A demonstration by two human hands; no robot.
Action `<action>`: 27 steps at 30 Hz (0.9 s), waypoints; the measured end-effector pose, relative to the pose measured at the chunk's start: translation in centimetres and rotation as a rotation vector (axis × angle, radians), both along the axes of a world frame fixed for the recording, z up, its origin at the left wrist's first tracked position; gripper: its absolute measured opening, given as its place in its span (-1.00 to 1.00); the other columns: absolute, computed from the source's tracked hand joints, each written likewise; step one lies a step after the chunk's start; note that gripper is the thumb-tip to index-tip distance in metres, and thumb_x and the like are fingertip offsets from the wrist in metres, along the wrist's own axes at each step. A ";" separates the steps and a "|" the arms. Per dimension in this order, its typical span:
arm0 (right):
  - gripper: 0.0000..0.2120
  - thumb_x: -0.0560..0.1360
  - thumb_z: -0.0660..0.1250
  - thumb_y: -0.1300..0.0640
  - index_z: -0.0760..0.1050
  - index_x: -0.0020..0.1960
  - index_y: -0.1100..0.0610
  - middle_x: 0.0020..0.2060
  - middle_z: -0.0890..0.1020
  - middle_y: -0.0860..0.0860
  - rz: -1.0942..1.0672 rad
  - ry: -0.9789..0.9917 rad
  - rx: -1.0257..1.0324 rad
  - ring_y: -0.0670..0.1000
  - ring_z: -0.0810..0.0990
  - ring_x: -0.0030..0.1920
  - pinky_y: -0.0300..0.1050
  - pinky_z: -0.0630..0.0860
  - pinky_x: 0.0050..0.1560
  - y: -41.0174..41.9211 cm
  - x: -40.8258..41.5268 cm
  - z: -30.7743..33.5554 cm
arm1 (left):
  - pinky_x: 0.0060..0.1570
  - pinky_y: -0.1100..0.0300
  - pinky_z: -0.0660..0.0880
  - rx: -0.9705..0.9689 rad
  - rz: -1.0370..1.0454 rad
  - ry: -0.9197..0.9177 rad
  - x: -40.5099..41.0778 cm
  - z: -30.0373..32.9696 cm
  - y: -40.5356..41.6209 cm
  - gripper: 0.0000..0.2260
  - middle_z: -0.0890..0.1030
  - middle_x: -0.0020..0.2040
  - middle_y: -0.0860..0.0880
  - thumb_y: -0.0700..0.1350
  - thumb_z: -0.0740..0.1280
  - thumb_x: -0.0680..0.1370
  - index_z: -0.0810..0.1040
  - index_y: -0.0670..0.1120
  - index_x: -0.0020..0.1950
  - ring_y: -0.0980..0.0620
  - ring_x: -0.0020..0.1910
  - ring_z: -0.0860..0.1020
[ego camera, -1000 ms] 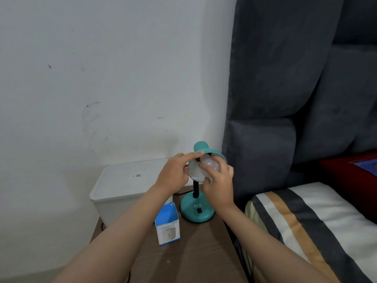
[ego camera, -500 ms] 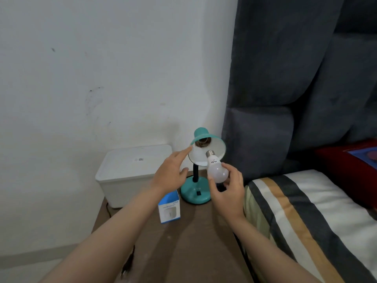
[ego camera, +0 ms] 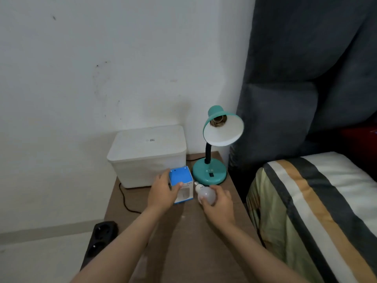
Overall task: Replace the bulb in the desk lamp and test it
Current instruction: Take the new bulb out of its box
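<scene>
Holding the bulb [ego camera: 205,194] low over the counter [ego camera: 195,242] in the right hand [ego camera: 219,203], lay it down where it cannot roll, while the left hand [ego camera: 163,194] grips the box [ego camera: 181,185] firmly; the lamp [ego camera: 216,144] socket is empty.

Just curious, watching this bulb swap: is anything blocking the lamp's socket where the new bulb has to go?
Nothing visible. The socket inside the shade is empty; the old bulb is in the right hand. The new one is presumably boxed: the left hand grips the box.
</scene>
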State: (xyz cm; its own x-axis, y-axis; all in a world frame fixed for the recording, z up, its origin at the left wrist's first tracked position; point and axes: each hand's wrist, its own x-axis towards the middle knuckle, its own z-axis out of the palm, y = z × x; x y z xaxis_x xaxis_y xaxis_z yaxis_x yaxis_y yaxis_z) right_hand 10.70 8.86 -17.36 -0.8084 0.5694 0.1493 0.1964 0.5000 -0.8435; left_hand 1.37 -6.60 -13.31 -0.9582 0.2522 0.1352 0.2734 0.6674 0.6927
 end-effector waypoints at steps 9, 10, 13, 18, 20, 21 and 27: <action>-0.50 0.43 0.35 -0.01 0.39 0.33 0.10 0.22 0.44 0.15 -0.032 -0.163 0.081 0.15 0.47 0.20 0.01 0.46 0.18 0.3 -2.6 -1.1 | 0.03 0.24 0.38 0.152 -0.028 0.010 -0.7 -1.2 0.0 -0.56 0.54 0.25 -0.07 -0.06 0.34 0.53 0.38 -0.16 0.36 -0.01 0.18 0.50; -0.50 0.44 0.34 0.00 0.38 0.34 0.12 0.23 0.43 0.14 -0.051 -0.122 0.125 0.15 0.44 0.23 0.03 0.45 0.21 0.2 -2.6 -0.9 | 0.04 0.21 0.42 0.152 -0.035 0.004 -0.7 -1.3 -0.2 -0.57 0.55 0.24 -0.06 -0.05 0.34 0.52 0.40 -0.14 0.35 0.00 0.16 0.52; -0.66 0.48 0.31 0.15 0.48 0.22 0.22 0.09 0.55 0.11 -0.018 0.186 0.233 0.07 0.51 0.12 -0.06 0.47 0.14 -0.4 -2.5 0.1 | 0.05 0.10 0.53 0.154 -0.051 -0.006 -0.8 -1.6 -0.4 -0.56 0.57 0.21 -0.06 0.01 0.33 0.52 0.40 -0.10 0.35 0.05 0.09 0.54; -0.73 0.50 0.28 0.24 0.51 0.19 0.19 0.03 0.58 0.03 0.174 0.192 0.163 -0.09 0.54 -0.03 -0.24 0.52 0.01 -2.2 -4.2 2.9 | -0.09 0.18 0.51 0.138 -0.043 0.004 -0.2 -1.1 -0.6 -0.60 0.60 0.14 -0.05 -0.02 0.35 0.51 0.44 -0.12 0.31 0.10 -0.06 0.55; -0.68 0.49 0.30 0.22 0.47 0.24 0.18 0.10 0.56 0.05 0.208 0.076 0.128 -0.06 0.54 0.06 -0.19 0.50 0.09 -2.5 -5.1 3.1 | -0.13 0.19 0.51 0.137 -0.038 0.001 0.0 -0.9 -0.7 -0.62 0.62 0.08 -0.04 -0.04 0.36 0.50 0.47 -0.12 0.28 0.09 -0.12 0.57; -0.67 0.48 0.31 0.23 0.47 0.25 0.18 0.12 0.56 0.06 0.205 0.049 0.091 -0.05 0.54 0.07 -0.20 0.49 0.10 -2.5 -5.3 3.2 | -0.13 0.17 0.53 0.138 -0.035 -0.003 0.0 -0.8 -0.8 -0.62 0.63 0.07 -0.05 -0.04 0.37 0.50 0.47 -0.12 0.28 0.09 -0.13 0.58; -0.61 0.47 0.37 0.27 0.45 0.29 0.21 0.19 0.53 0.08 0.203 -0.025 -0.075 -0.07 0.55 0.07 -0.25 0.49 0.08 -2.5 -5.6 3.1 | -0.01 0.10 0.55 0.141 -0.031 -0.041 -0.5 -1.1 -1.4 -0.62 0.63 0.13 -0.08 -0.06 0.41 0.47 0.51 -0.15 0.24 0.05 -0.01 0.58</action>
